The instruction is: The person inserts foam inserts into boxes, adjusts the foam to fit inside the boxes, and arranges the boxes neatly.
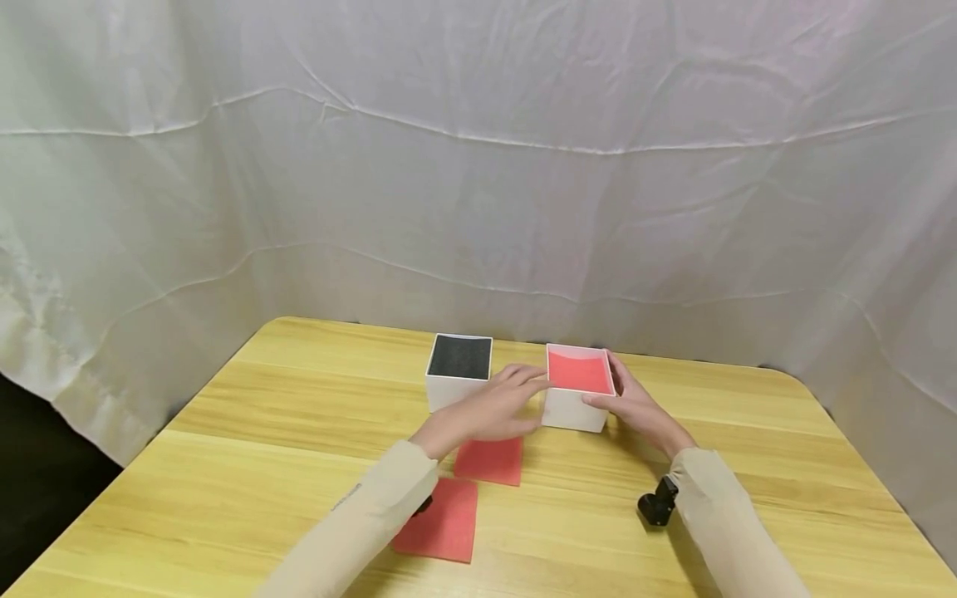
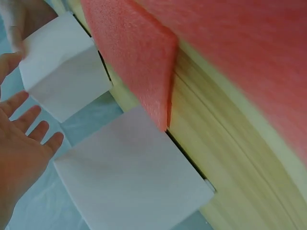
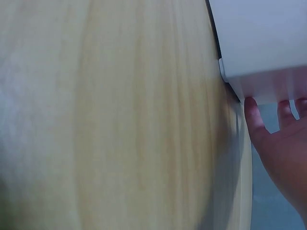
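Two white open boxes stand side by side on the wooden table (image 1: 299, 432): one lined black (image 1: 459, 358) and one lined red (image 1: 579, 370). My left hand (image 1: 523, 386) reaches across in front of the black box, fingers straight, with the fingertips at the red box's left wall. My right hand (image 1: 626, 397) holds the red box's right side, thumb on the front face and fingers along the far side. In the left wrist view my left hand (image 2: 24, 143) is spread flat near the red-lined box (image 2: 62, 76). The right wrist view shows the right hand (image 3: 283, 153) against the box (image 3: 264, 38).
Two red foam squares lie flat near me, one (image 1: 489, 459) under my left forearm and one (image 1: 441, 520) nearer the front edge. A wrinkled white curtain (image 1: 478, 166) hangs behind the table. Bare wood spreads to the left and right of the boxes.
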